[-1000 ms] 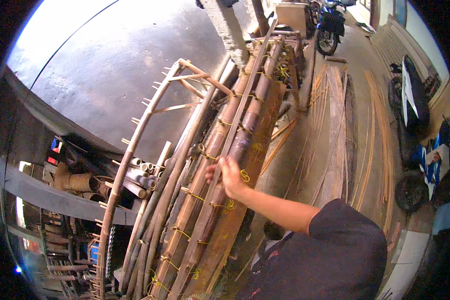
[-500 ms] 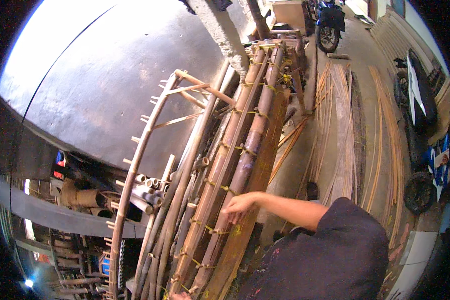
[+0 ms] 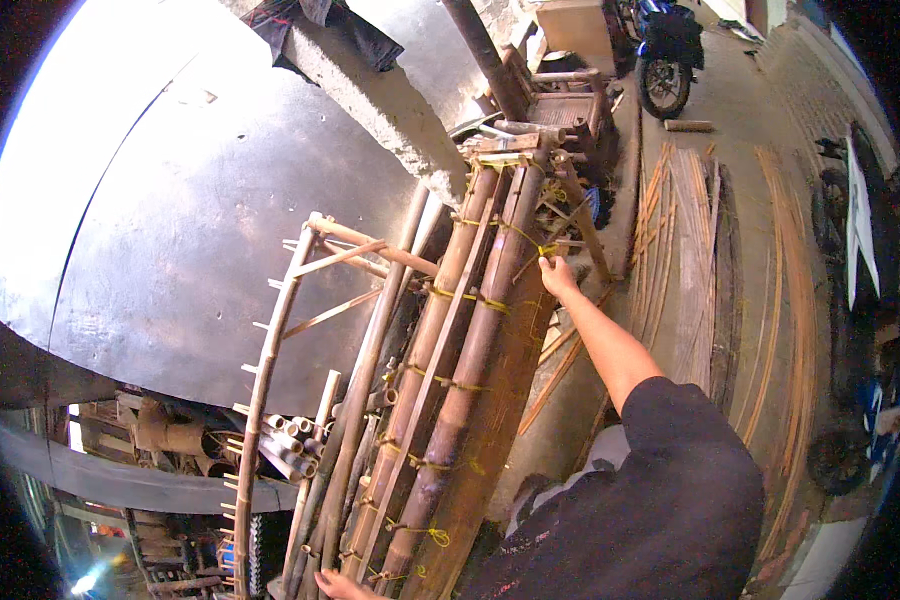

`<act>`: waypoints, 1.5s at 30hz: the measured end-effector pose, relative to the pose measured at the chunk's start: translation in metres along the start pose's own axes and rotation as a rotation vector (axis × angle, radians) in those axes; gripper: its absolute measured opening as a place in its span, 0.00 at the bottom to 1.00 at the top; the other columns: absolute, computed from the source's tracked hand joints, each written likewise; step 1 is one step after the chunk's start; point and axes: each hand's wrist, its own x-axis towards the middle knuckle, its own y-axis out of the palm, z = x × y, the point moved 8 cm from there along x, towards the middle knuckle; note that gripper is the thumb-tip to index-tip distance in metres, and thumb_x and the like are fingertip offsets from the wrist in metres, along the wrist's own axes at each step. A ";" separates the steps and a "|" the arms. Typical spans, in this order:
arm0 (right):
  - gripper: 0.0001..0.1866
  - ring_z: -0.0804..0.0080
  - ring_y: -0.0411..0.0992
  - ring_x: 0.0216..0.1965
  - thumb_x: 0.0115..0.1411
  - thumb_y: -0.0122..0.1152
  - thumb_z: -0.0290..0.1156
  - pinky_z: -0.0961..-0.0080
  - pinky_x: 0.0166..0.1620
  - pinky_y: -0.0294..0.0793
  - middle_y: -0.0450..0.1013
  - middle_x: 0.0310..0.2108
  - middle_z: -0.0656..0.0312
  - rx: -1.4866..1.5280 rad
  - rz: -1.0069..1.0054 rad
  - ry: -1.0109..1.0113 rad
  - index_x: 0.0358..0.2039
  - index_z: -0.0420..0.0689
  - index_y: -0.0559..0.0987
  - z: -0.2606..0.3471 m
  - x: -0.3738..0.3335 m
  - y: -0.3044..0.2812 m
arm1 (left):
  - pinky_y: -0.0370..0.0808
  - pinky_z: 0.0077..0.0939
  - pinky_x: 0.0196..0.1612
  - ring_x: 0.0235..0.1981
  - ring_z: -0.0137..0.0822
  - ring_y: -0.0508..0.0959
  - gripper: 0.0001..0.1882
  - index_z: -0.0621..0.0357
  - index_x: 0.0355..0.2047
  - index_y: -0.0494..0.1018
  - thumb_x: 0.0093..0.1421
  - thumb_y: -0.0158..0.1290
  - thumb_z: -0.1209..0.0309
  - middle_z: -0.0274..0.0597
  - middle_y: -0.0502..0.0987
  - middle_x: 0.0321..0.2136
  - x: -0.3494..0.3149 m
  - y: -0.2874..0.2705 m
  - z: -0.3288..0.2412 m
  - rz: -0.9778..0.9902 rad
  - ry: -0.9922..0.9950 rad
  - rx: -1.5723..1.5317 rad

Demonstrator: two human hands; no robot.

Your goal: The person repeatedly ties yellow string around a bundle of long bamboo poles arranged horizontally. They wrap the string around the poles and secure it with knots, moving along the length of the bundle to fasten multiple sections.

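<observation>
My right hand (image 3: 558, 276) reaches far over the bamboo frame, its fingers pinched on a yellow cord (image 3: 545, 249) at the frame's right side. Thick brown bamboo poles (image 3: 482, 330) lie side by side, bound at intervals by yellow ties. A flat brown board (image 3: 500, 400) runs along their right side. At the lower edge, my left hand (image 3: 342, 585) rests by the near end of the poles, fingers loosely stretched and partly cut off by the picture. Loose cord loops (image 3: 438, 537) hang from the near ties.
A bamboo rack with short pegs (image 3: 268, 400) stands to the left, before a large dark sheet (image 3: 220, 230). A rough post (image 3: 370, 110) leans over the far end. Bamboo strips (image 3: 690, 240) cover the floor at right, with motorcycles (image 3: 664, 70) beyond and alongside.
My right hand has moved from the middle of the poles toward their far end and now pinches a yellow cord. The view has shifted, and more of my left hand shows.
</observation>
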 end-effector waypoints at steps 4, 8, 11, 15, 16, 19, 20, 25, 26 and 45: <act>0.20 0.39 0.71 0.43 0.65 0.47 0.46 0.50 0.46 0.70 0.74 0.39 0.41 -0.132 -0.066 -0.095 0.40 0.40 0.74 0.009 0.034 -0.014 | 0.76 0.32 0.38 0.36 0.40 0.78 0.18 0.71 0.48 0.72 0.67 0.46 0.66 0.52 0.77 0.40 0.008 0.065 -0.084 0.110 0.122 -0.092; 0.16 0.43 0.74 0.39 0.66 0.44 0.38 0.53 0.41 0.73 0.75 0.35 0.42 -0.490 0.238 -0.374 0.33 0.40 0.76 0.011 0.004 -0.004 | 0.76 0.32 0.47 0.46 0.42 0.76 0.20 0.71 0.53 0.68 0.67 0.46 0.67 0.55 0.72 0.49 0.002 0.120 -0.159 0.262 0.175 -0.015; 0.18 0.43 0.74 0.39 0.65 0.45 0.40 0.52 0.41 0.73 0.76 0.34 0.43 -0.881 0.586 -0.357 0.33 0.39 0.78 -0.063 -0.009 -0.017 | 0.72 0.27 0.48 0.44 0.36 0.75 0.19 0.69 0.52 0.70 0.67 0.47 0.67 0.49 0.76 0.46 -0.031 0.214 -0.232 0.355 0.269 -0.039; 0.19 0.46 0.75 0.40 0.63 0.46 0.41 0.53 0.45 0.73 0.77 0.35 0.45 -1.002 0.820 -0.287 0.36 0.40 0.80 -0.128 -0.028 -0.056 | 0.71 0.27 0.50 0.44 0.35 0.76 0.16 0.66 0.49 0.73 0.65 0.49 0.69 0.47 0.77 0.44 -0.105 0.341 -0.342 0.566 0.325 -0.237; 0.19 0.48 0.75 0.41 0.63 0.46 0.41 0.55 0.47 0.73 0.77 0.37 0.46 -0.970 0.848 -0.242 0.38 0.40 0.80 -0.131 -0.027 -0.065 | 0.71 0.29 0.51 0.46 0.36 0.76 0.16 0.65 0.48 0.74 0.64 0.50 0.69 0.48 0.78 0.43 -0.133 0.376 -0.368 0.754 0.196 -0.296; 0.21 0.47 0.74 0.45 0.62 0.45 0.42 0.55 0.49 0.72 0.76 0.41 0.45 -1.005 0.787 -0.127 0.38 0.39 0.80 -0.110 -0.008 -0.089 | 0.71 0.33 0.52 0.48 0.46 0.77 0.18 0.64 0.49 0.74 0.62 0.50 0.67 0.55 0.77 0.45 -0.208 0.459 -0.425 1.058 0.376 -0.168; 0.22 0.47 0.74 0.45 0.62 0.45 0.43 0.54 0.49 0.72 0.76 0.42 0.44 -1.085 0.811 -0.014 0.39 0.39 0.80 -0.135 -0.007 -0.105 | 0.71 0.34 0.52 0.48 0.49 0.77 0.18 0.64 0.49 0.74 0.62 0.50 0.66 0.57 0.77 0.45 -0.231 0.473 -0.442 1.146 0.429 -0.148; 0.25 0.48 0.72 0.51 0.61 0.46 0.47 0.55 0.53 0.70 0.73 0.48 0.43 -1.176 0.720 0.291 0.43 0.38 0.79 -0.166 0.018 -0.174 | 0.72 0.44 0.49 0.44 0.57 0.76 0.16 0.62 0.43 0.76 0.60 0.52 0.64 0.59 0.78 0.39 -0.277 0.520 -0.455 1.346 0.596 0.243; 0.25 0.49 0.71 0.52 0.61 0.47 0.47 0.55 0.54 0.70 0.73 0.49 0.43 -1.142 0.682 0.311 0.44 0.38 0.79 -0.157 0.023 -0.182 | 0.72 0.45 0.49 0.43 0.57 0.76 0.16 0.62 0.42 0.77 0.60 0.52 0.64 0.59 0.78 0.39 -0.282 0.525 -0.449 1.403 0.614 0.385; 0.20 0.64 0.76 0.34 0.64 0.52 0.46 0.66 0.41 0.75 0.77 0.31 0.54 -0.413 1.399 -0.223 0.36 0.39 0.78 0.109 0.075 -0.007 | 0.74 0.44 0.40 0.34 0.54 0.79 0.12 0.58 0.38 0.78 0.59 0.54 0.64 0.55 0.79 0.31 -0.334 0.597 -0.503 1.115 0.422 0.017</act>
